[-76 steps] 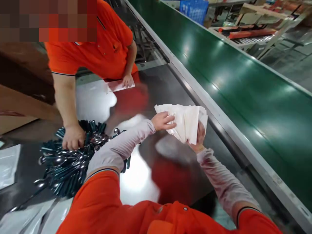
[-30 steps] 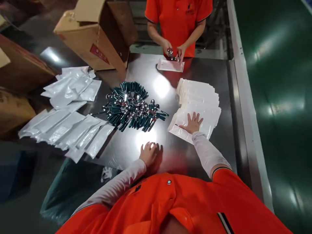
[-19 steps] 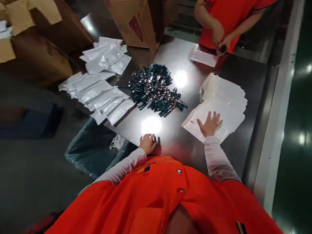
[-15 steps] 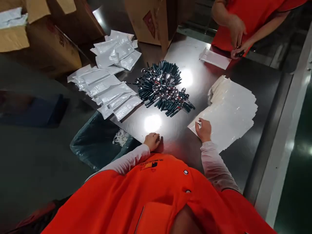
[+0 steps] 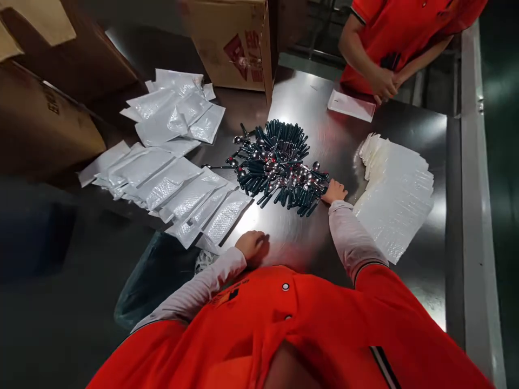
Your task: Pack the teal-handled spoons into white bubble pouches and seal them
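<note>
A heap of dark-handled utensils with shiny metal heads point(image 5: 279, 162) lies mid-table. My right hand point(image 5: 335, 192) is at the heap's right edge, touching the handles there; its fingers are bent and partly hidden. Near the table's front edge my left hand point(image 5: 250, 246) rests on the metal surface with curled fingers, and nothing shows in it. Fanned flat white envelopes point(image 5: 397, 194) lie to the right of my right hand. Filled padded white envelopes point(image 5: 166, 178) overlap in a row left of the heap, with more point(image 5: 178, 108) piled behind them.
Across the metal table point(image 5: 300, 237) a person point(image 5: 409, 38) in red has both hands near a single white envelope point(image 5: 352, 106). Cardboard boxes point(image 5: 231, 48) stand at the back and left. A dark bag-lined bin point(image 5: 158, 275) is below the left edge.
My right hand has left the flat envelopes and moved to the utensil heap. My left hand stays by the front edge. The camera view has shifted, and the other person's hands have moved closer together.
</note>
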A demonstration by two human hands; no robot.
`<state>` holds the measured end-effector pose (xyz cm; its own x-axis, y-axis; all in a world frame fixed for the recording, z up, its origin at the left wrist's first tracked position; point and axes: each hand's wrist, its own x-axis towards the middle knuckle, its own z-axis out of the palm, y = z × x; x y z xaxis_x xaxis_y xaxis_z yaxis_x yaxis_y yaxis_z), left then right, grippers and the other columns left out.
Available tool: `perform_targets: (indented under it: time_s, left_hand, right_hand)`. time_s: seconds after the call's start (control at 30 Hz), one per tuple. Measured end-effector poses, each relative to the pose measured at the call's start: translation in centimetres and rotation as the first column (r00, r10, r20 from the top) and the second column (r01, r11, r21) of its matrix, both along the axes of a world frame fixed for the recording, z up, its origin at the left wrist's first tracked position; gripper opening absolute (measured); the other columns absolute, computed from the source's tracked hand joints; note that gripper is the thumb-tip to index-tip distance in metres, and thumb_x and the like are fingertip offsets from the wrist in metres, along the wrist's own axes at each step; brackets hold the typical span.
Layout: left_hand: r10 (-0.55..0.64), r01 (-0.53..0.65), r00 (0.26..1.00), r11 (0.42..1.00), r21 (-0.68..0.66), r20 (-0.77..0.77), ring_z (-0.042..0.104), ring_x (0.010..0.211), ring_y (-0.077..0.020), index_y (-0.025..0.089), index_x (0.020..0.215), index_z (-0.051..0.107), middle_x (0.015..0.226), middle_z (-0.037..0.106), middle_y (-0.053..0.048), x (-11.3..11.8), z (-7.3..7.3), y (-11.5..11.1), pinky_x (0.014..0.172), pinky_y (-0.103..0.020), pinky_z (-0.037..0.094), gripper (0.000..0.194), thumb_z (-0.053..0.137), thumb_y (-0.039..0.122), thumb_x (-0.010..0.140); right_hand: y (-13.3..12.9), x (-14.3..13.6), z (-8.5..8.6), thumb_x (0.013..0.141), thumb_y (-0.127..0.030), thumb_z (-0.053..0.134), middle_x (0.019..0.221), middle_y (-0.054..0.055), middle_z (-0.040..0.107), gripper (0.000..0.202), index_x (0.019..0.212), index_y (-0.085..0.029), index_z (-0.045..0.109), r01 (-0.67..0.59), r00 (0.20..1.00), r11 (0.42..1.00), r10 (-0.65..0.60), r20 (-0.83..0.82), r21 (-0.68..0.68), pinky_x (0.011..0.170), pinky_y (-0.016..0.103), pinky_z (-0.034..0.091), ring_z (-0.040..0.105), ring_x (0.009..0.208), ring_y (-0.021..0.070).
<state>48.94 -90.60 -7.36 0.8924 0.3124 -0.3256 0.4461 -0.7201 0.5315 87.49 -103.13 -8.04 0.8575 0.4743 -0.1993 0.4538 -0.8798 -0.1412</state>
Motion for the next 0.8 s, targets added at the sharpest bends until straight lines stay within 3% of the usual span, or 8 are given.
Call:
perform_targets:
  time_s: [0.1, 0.17, 0.27, 0.33, 0.43, 0.5, 0.6, 0.8]
  left_hand:
    - [-0.042, 0.042, 0.999, 0.999, -0.031, -0.006, 0.067, 0.103, -0.0262, 0.018, 0.116, 0.070, 0.109, 0.073, -0.012, 1.7, -0.1, 1.3, 0.094, -0.039, 0.052, 0.035, 0.049, 0.025, 0.089]
    - [-0.077, 0.076, 0.997, 0.996, -0.044, -0.007, 0.067, 0.103, -0.0265, 0.017, 0.116, 0.071, 0.108, 0.073, -0.013, 3.6, -0.1, 1.5, 0.094, -0.039, 0.051, 0.035, 0.048, 0.025, 0.090]
    - [-0.086, 0.086, 0.996, 0.995, -0.045, -0.003, 0.065, 0.105, -0.0266, 0.014, 0.120, 0.069, 0.109, 0.072, -0.014, 6.6, -0.3, 1.0, 0.096, -0.038, 0.050, 0.037, 0.047, 0.024, 0.092]
    - [-0.074, 0.076, 0.997, 0.995, -0.060, 0.038, 0.064, 0.107, -0.0267, 0.014, 0.122, 0.068, 0.112, 0.071, -0.014, 7.8, -0.4, 0.5, 0.098, -0.039, 0.049, 0.038, 0.047, 0.024, 0.093]
    - [-0.053, 0.057, 0.997, 0.995, -0.079, 0.062, 0.064, 0.108, -0.0255, 0.015, 0.122, 0.069, 0.113, 0.071, -0.013, 7.9, -0.6, -0.4, 0.100, -0.038, 0.048, 0.037, 0.048, 0.024, 0.093]
    - [-0.034, 0.035, 0.999, 0.996, -0.078, 0.019, 0.064, 0.107, -0.0247, 0.015, 0.122, 0.069, 0.112, 0.071, -0.012, 6.8, -0.8, -0.8, 0.099, -0.037, 0.049, 0.037, 0.048, 0.024, 0.093]
    - [0.016, -0.020, 0.998, 0.997, -0.075, -0.055, 0.065, 0.106, -0.0240, 0.015, 0.122, 0.068, 0.111, 0.072, -0.011, 4.2, -1.4, -1.2, 0.097, -0.036, 0.050, 0.037, 0.047, 0.024, 0.092]
    - [0.087, -0.097, 0.989, 0.992, -0.079, -0.124, 0.066, 0.107, -0.0239, 0.017, 0.118, 0.071, 0.113, 0.072, -0.011, 0.5, -2.3, -1.5, 0.097, -0.034, 0.049, 0.036, 0.047, 0.025, 0.092]
  right_hand:
    - [-0.2, -1.0, 0.3, 0.081, -0.038, 0.061, 0.151, 0.026, 0.039, 0.077, 0.150, -0.015, 0.035, -0.118, 0.987, 0.993, 0.115, 0.114, 0.022, 0.106, 0.070, 0.024, 0.033, 0.136, 0.0440]
    - [-0.3, -1.8, 0.9, 0.080, -0.025, 0.059, 0.155, 0.022, 0.037, 0.077, 0.152, -0.017, 0.035, -0.377, 0.912, 0.926, 0.375, 0.163, -0.020, 0.111, 0.068, 0.017, 0.027, 0.141, 0.0424]
    - [0.4, -2.4, 1.8, 0.076, -0.013, 0.056, 0.160, 0.012, 0.036, 0.080, 0.154, -0.020, 0.035, -0.764, 0.634, 0.635, 0.772, 0.052, -0.109, 0.117, 0.063, 0.005, 0.019, 0.147, 0.0375]
    - [1.4, -2.2, 2.0, 0.076, -0.009, 0.054, 0.159, 0.010, 0.039, 0.079, 0.153, -0.019, 0.037, -0.876, 0.471, 0.463, 0.882, -0.030, -0.134, 0.118, 0.062, 0.002, 0.021, 0.147, 0.0350]
    - [3.0, -1.7, 1.8, 0.079, -0.008, 0.050, 0.148, 0.016, 0.051, 0.070, 0.148, -0.012, 0.041, -0.929, 0.341, 0.325, 0.938, -0.069, -0.175, 0.118, 0.059, 0.005, 0.032, 0.140, 0.0320]
    - [3.8, -1.4, 1.4, 0.082, -0.008, 0.047, 0.140, 0.019, 0.056, 0.062, 0.143, -0.007, 0.046, -0.938, 0.302, 0.286, 0.952, -0.055, -0.198, 0.118, 0.057, 0.009, 0.037, 0.136, 0.0313]
    - [4.1, -1.1, 0.9, 0.082, -0.008, 0.047, 0.131, 0.021, 0.060, 0.053, 0.134, -0.005, 0.053, -0.941, 0.289, 0.278, 0.957, -0.029, -0.194, 0.117, 0.054, 0.015, 0.040, 0.132, 0.0318]
    - [3.6, -1.6, 0.6, 0.077, -0.009, 0.055, 0.114, 0.019, 0.065, 0.039, 0.115, -0.009, 0.066, -0.964, 0.206, 0.195, 0.978, -0.043, -0.183, 0.111, 0.050, 0.022, 0.049, 0.116, 0.0321]
